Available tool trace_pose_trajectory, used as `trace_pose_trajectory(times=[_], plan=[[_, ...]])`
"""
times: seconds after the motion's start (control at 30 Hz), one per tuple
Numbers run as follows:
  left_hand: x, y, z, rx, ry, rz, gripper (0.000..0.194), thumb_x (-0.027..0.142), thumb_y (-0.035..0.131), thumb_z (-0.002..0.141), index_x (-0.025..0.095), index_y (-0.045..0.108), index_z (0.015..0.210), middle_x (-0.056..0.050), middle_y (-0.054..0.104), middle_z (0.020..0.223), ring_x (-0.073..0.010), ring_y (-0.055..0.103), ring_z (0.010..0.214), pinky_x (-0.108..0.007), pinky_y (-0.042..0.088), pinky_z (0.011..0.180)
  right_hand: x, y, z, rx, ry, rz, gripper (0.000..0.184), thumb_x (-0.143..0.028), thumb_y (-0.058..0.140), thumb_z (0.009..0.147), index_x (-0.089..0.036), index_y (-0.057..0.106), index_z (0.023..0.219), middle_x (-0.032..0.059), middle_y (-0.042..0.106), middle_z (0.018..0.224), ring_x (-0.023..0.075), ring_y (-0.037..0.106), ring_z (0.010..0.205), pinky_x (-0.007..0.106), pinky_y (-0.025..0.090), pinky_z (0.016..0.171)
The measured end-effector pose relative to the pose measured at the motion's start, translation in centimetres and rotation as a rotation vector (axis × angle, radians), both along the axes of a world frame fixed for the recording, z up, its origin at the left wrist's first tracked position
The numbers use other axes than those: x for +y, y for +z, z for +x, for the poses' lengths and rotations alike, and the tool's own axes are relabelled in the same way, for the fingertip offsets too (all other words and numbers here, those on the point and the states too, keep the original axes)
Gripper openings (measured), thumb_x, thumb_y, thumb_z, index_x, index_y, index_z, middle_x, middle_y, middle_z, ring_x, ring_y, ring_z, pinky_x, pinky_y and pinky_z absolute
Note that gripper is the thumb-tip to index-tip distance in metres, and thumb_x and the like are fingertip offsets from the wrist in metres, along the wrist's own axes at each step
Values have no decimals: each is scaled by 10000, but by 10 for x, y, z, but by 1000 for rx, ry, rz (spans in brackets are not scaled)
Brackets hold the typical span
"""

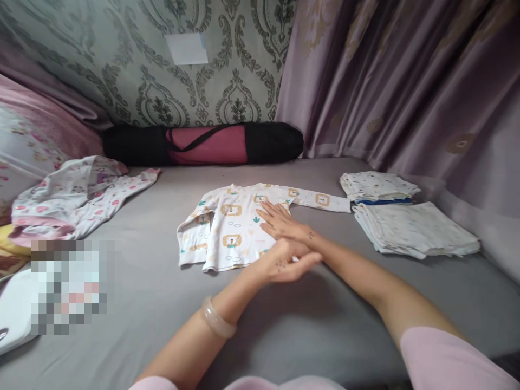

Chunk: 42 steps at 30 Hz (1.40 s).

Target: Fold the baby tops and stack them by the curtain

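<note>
- My right hand (280, 221) lies on the shirt, palm down, fingers spread and holding nothing; they point away and to the left.
- My left hand (286, 261) is bent in front of my right wrist, pointing right. I can't tell if it grips anything.
- The white lion-print shirt (233, 227) is flat on the gray bed sheet (142, 303), left of the folded clothes (418, 230).
- Its neck points to the wall (122, 70) and its bottom edge to me, so its body's long way runs near to far.
- One sleeve sticks out right; the other bends down toward me.
</note>
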State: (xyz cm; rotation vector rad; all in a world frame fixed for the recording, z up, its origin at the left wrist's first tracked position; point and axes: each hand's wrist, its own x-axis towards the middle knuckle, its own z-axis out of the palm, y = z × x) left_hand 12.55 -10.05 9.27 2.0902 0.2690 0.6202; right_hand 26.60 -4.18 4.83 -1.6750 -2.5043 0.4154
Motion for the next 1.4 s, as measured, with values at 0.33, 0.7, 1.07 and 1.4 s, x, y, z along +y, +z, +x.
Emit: trace_pose_trajectory(times=[0.33, 0.7, 1.07, 1.4], plan=[[48, -15, -13, -293, 668, -360, 530, 562, 463, 903, 151, 673, 643, -53, 675, 629, -149, 634, 621, -239, 498, 585, -75, 7, 10, 44, 96, 16, 604, -504, 306, 993, -237, 222, 1528, 100, 129, 1606, 250, 75, 1473, 542, 55, 1173], [81, -10, -47, -391, 837, -431, 506, 578, 500, 866, 147, 662, 656, -58, 679, 626, -145, 648, 583, -219, 463, 512, -140, 36, 23, -22, 41, -129, 545, -468, 319, 987, -274, 332, 1495, 76, 227, 1584, 277, 205, 1448, 509, 175, 1164], [113, -18, -81, -464, 1066, -533, 525, 614, 505, 823, 142, 638, 637, -64, 676, 602, -154, 651, 550, -227, 466, 514, 25, 41, -34, 62, -40, 27, 514, -385, 309, 974, -152, 469, 1404, 117, 413, 1494, 243, 329, 1395, 377, 226, 1139], [124, -22, -94, -505, 1123, -580, 561, 665, 495, 803, 138, 635, 673, -87, 704, 674, -173, 678, 593, -245, 484, 528, 86, -9, -64, 0, -196, 16, 658, -523, 200, 981, -160, 216, 1530, 109, 98, 1608, 234, 21, 1477, 501, -11, 1167]])
